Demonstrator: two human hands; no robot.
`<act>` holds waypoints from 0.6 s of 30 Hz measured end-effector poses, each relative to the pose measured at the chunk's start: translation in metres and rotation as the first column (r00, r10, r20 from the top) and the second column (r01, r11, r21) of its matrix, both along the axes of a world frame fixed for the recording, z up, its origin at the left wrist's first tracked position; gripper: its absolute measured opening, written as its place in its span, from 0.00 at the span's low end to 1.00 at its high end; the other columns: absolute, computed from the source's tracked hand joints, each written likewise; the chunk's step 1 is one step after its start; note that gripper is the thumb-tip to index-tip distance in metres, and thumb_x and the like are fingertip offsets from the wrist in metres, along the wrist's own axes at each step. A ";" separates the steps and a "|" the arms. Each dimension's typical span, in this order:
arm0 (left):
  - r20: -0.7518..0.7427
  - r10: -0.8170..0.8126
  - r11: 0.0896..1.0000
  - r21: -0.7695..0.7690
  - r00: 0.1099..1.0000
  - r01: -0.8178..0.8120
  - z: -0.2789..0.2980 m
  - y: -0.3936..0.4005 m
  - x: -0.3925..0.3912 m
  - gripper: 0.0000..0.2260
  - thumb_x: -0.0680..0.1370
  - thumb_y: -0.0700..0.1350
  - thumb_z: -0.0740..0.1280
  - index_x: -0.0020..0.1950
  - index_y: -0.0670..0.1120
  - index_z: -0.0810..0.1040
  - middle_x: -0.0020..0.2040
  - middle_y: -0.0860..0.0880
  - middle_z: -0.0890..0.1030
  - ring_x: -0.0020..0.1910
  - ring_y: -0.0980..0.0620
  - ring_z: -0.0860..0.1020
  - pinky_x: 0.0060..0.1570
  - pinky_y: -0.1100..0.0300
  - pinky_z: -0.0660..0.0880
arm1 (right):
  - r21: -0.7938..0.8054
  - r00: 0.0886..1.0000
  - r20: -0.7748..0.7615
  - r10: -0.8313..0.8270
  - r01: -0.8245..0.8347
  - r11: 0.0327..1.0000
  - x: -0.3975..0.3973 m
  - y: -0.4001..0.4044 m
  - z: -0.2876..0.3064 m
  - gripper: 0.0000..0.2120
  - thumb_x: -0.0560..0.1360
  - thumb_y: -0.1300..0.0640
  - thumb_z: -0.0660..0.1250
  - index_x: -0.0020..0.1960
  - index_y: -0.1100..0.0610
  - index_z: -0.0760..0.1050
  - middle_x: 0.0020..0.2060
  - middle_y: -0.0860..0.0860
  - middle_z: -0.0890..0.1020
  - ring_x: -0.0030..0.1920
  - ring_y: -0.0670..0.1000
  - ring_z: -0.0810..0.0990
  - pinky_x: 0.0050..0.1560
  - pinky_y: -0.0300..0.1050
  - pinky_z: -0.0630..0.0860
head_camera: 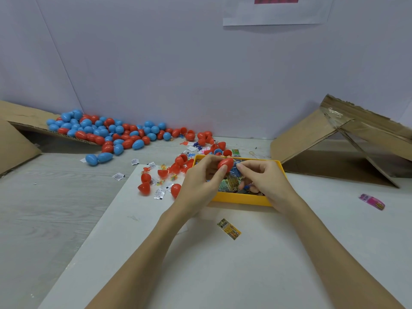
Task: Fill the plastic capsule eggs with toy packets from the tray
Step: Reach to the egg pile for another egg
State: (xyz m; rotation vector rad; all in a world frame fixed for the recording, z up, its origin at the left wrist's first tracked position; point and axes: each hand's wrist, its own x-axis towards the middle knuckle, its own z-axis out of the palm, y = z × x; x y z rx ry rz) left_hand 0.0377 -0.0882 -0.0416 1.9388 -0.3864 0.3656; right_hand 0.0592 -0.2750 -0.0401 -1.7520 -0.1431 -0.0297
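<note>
My left hand (204, 181) grips a red capsule egg half (225, 164) above the yellow tray (240, 200). My right hand (263, 181) pinches a blue toy packet (235, 169) right beside the egg's open side. The tray holds several colourful toy packets (229, 185), partly hidden by both hands. Loose red egg halves (144, 188) and small white packets (159, 194) lie on the white board just left of the tray.
A heap of red and blue eggs (111, 132) lies at the back left on a cardboard flap. A folded cardboard box (334, 143) stands at right. A yellow packet (229, 229) and a pink packet (371, 201) lie on the white board (223, 275).
</note>
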 end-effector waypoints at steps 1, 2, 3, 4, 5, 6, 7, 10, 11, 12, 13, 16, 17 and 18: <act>-0.004 -0.001 1.000 -0.005 1.000 0.001 0.000 0.000 0.000 0.11 0.83 0.48 0.67 0.64 0.47 0.78 0.54 0.53 0.84 0.53 0.56 0.82 0.55 0.57 0.81 | 0.012 1.000 0.003 -0.007 0.007 1.000 0.000 0.000 0.000 0.09 0.81 0.54 0.69 0.56 0.56 0.85 0.46 0.52 0.88 0.35 0.49 0.84 0.27 0.37 0.71; -0.007 -0.004 1.000 -0.008 1.000 0.004 0.001 0.000 -0.001 0.12 0.83 0.48 0.67 0.64 0.47 0.79 0.54 0.53 0.84 0.53 0.56 0.82 0.56 0.57 0.81 | 0.026 1.000 0.007 -0.017 0.017 1.000 0.000 0.000 -0.001 0.09 0.81 0.54 0.69 0.57 0.56 0.85 0.47 0.53 0.88 0.34 0.50 0.84 0.27 0.37 0.71; -0.011 -0.009 1.000 -0.012 1.000 0.009 0.001 -0.001 -0.001 0.11 0.82 0.48 0.68 0.64 0.47 0.79 0.53 0.53 0.84 0.53 0.56 0.83 0.55 0.57 0.81 | 0.040 0.999 0.017 -0.033 0.032 0.999 0.000 0.000 -0.002 0.09 0.81 0.55 0.69 0.58 0.56 0.85 0.47 0.53 0.88 0.34 0.50 0.84 0.26 0.37 0.71; -0.015 -0.016 1.000 -0.014 1.000 0.016 0.001 -0.001 -0.002 0.11 0.82 0.48 0.68 0.63 0.46 0.79 0.52 0.52 0.84 0.52 0.57 0.83 0.55 0.58 0.81 | 0.050 0.998 0.031 -0.055 0.053 0.997 0.001 0.001 -0.002 0.09 0.81 0.55 0.70 0.58 0.56 0.85 0.47 0.52 0.88 0.35 0.51 0.85 0.26 0.37 0.71; -0.017 -0.022 1.000 -0.009 1.000 0.021 0.001 -0.001 -0.002 0.11 0.82 0.47 0.68 0.63 0.46 0.80 0.51 0.52 0.84 0.50 0.57 0.83 0.53 0.59 0.81 | 0.055 0.996 0.044 -0.080 0.077 0.995 0.001 0.001 -0.003 0.09 0.81 0.55 0.70 0.59 0.55 0.85 0.47 0.52 0.88 0.35 0.50 0.85 0.27 0.37 0.72; -0.016 -0.023 1.000 0.003 1.000 0.023 0.001 -0.002 -0.002 0.11 0.82 0.48 0.69 0.62 0.46 0.80 0.50 0.53 0.85 0.49 0.58 0.83 0.52 0.60 0.82 | 0.059 0.994 0.050 -0.100 0.097 0.994 0.002 0.001 -0.003 0.09 0.81 0.55 0.70 0.58 0.55 0.84 0.46 0.51 0.88 0.36 0.49 0.85 0.28 0.36 0.73; -0.011 -0.019 1.000 0.021 1.000 0.019 0.000 -0.002 -0.003 0.11 0.82 0.48 0.69 0.62 0.46 0.80 0.50 0.53 0.84 0.48 0.58 0.83 0.50 0.61 0.81 | 0.069 0.993 0.048 -0.110 0.106 0.992 0.002 0.000 -0.003 0.08 0.81 0.56 0.70 0.58 0.55 0.84 0.45 0.52 0.88 0.36 0.48 0.85 0.28 0.36 0.73; 0.012 0.015 0.998 0.064 1.000 -0.016 -0.002 -0.002 0.000 0.11 0.81 0.47 0.70 0.63 0.48 0.79 0.50 0.57 0.82 0.49 0.61 0.81 0.48 0.68 0.78 | 0.126 0.995 0.039 -0.097 0.091 0.988 0.004 -0.002 -0.003 0.05 0.80 0.59 0.71 0.55 0.57 0.84 0.38 0.54 0.85 0.33 0.47 0.81 0.27 0.35 0.72; 0.012 0.031 0.997 0.066 0.999 -0.031 -0.002 -0.001 0.001 0.11 0.81 0.46 0.70 0.64 0.48 0.79 0.51 0.58 0.81 0.50 0.61 0.80 0.48 0.70 0.77 | 0.133 0.994 0.038 -0.098 0.093 0.987 0.004 -0.003 -0.004 0.05 0.80 0.59 0.71 0.54 0.57 0.84 0.38 0.56 0.84 0.32 0.47 0.80 0.27 0.35 0.71; 0.007 0.045 0.997 0.064 0.999 -0.046 -0.002 0.000 0.002 0.12 0.81 0.45 0.70 0.64 0.49 0.79 0.51 0.58 0.81 0.50 0.62 0.80 0.48 0.71 0.76 | 0.126 0.994 0.040 -0.101 0.096 0.987 0.005 -0.004 -0.004 0.05 0.80 0.59 0.71 0.55 0.57 0.84 0.38 0.57 0.84 0.31 0.47 0.79 0.27 0.35 0.71; 0.002 0.055 0.997 0.061 0.998 -0.055 -0.002 0.001 0.003 0.12 0.81 0.44 0.71 0.64 0.49 0.79 0.52 0.58 0.80 0.51 0.62 0.80 0.48 0.72 0.76 | 0.106 0.994 0.043 -0.099 0.094 0.990 0.005 -0.004 -0.004 0.06 0.80 0.58 0.71 0.55 0.58 0.84 0.39 0.57 0.84 0.31 0.47 0.79 0.27 0.36 0.72; -0.008 0.052 0.997 0.056 0.999 -0.051 -0.003 0.002 0.005 0.12 0.81 0.42 0.71 0.64 0.49 0.78 0.53 0.57 0.81 0.52 0.59 0.81 0.49 0.70 0.78 | 0.039 0.996 0.046 -0.073 0.072 0.997 0.005 -0.001 -0.005 0.07 0.81 0.57 0.71 0.56 0.57 0.84 0.40 0.53 0.87 0.31 0.48 0.80 0.34 0.44 0.79; -0.013 0.048 0.997 0.060 0.999 -0.047 -0.003 0.002 0.005 0.13 0.81 0.42 0.71 0.64 0.49 0.78 0.54 0.56 0.82 0.53 0.57 0.81 0.51 0.67 0.79 | 0.025 0.996 0.047 -0.070 0.069 0.997 0.005 0.000 -0.005 0.07 0.81 0.56 0.70 0.56 0.57 0.83 0.41 0.52 0.88 0.31 0.48 0.80 0.38 0.49 0.81; -0.019 0.045 0.997 0.065 0.999 -0.043 -0.002 0.002 0.004 0.13 0.81 0.42 0.70 0.65 0.49 0.78 0.55 0.54 0.82 0.53 0.56 0.82 0.53 0.63 0.80 | 0.015 0.996 0.051 -0.067 0.066 0.998 0.005 0.000 -0.005 0.07 0.81 0.56 0.70 0.56 0.56 0.83 0.42 0.52 0.88 0.31 0.48 0.80 0.39 0.49 0.81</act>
